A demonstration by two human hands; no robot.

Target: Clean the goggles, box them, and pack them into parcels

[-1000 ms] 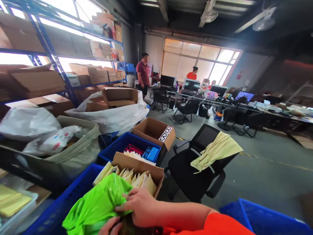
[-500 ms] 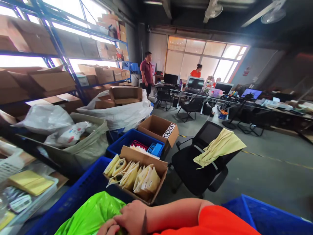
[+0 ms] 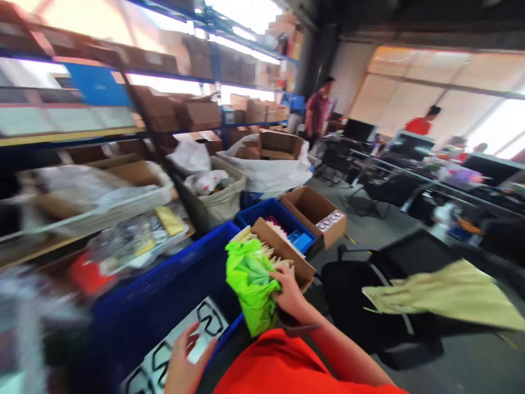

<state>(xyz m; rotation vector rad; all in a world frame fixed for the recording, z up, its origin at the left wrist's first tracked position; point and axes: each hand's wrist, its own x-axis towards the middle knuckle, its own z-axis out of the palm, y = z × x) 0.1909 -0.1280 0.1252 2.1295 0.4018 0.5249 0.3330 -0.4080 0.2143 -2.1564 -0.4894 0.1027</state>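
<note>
Fingers of the right hand [image 3: 289, 293] clamp a bright green bag [image 3: 250, 282] in front of a cardboard box [image 3: 287, 246] of pale packets [image 3: 268, 251]. The left hand [image 3: 186, 358], thumb and fingers apart, is near a white sheet [image 3: 211, 320] (black outlines) in a blue crate [image 3: 176, 279].

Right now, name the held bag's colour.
The bag in the right hand is bright green, clearest in the head view.

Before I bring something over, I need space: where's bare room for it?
Bare floor: lower right, bordered by the black chair and its pale cloth; also between the open carton and desk chairs. Crowded: around the green bag and packet-filled box.
</note>
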